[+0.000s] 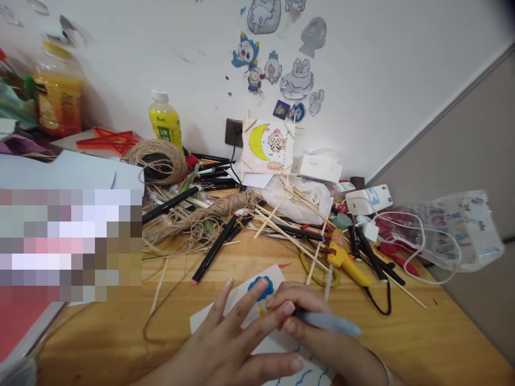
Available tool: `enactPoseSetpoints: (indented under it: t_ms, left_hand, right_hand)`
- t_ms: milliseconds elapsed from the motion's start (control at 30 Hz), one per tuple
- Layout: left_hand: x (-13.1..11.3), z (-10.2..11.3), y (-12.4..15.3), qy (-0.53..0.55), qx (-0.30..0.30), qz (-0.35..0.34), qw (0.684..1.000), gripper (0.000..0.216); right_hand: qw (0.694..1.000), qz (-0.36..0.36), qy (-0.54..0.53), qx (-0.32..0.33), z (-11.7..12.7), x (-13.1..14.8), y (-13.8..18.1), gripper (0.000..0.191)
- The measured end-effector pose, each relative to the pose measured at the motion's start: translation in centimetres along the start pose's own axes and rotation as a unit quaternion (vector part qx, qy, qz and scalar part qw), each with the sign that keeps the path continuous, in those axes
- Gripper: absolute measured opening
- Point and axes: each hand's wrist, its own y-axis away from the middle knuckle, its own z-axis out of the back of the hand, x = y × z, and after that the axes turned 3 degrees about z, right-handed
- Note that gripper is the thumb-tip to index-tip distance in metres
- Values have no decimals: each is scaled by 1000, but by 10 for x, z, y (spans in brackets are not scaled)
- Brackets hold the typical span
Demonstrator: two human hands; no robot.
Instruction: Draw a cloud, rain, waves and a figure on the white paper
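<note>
A sheet of white paper (201, 317) lies on the table under both hands. It bears a blue scalloped shape (257, 289) with yellow strokes below it, and blue wavy lines near its lower edge. My left hand (237, 332) is open over the sheet, fingers spread, one fingertip over the blue shape. Held in my closed right hand (317, 316) is a pale blue, slightly blurred pen (333, 323), its back end pointing right. My fingers hide the pen's tip. The fingers of both hands meet or overlap above the paper.
A yellow glue gun (348, 262) lies right of the paper. Black markers (215, 249), twine (161, 166) and thin wooden sticks (277, 214) clutter the back. Behind stand a yellow drink bottle (166, 119) and a framed drawing (265, 143). A white cable (422, 236) trails right.
</note>
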Motion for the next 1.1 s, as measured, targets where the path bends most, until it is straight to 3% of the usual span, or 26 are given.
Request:
enactPoseSetpoints:
  t_ms: [167,333,567,767,1100]
  left_hand:
    - [-3,6,-1,39,18,2,999,84]
    - [-4,9,-2,45,24,-2,999,78]
    - [-6,9,-2,-3,-39,-10,999,74]
    - [-7,-7,-3,-47,-105,-18,993,65]
    - [-5,-3,-8,-64,-99,-38,992,52]
  right_hand:
    - [1000,-9,2,-5,0,3,0,28]
    - [1000,-1,-6,-21,-3,7,-4,34]
    - [1000,2,-2,-29,-5,11,-6,38]
    - [999,5,1,-35,-6,10,-5,41]
    - [999,0,5,-43,-7,9,-6,38]
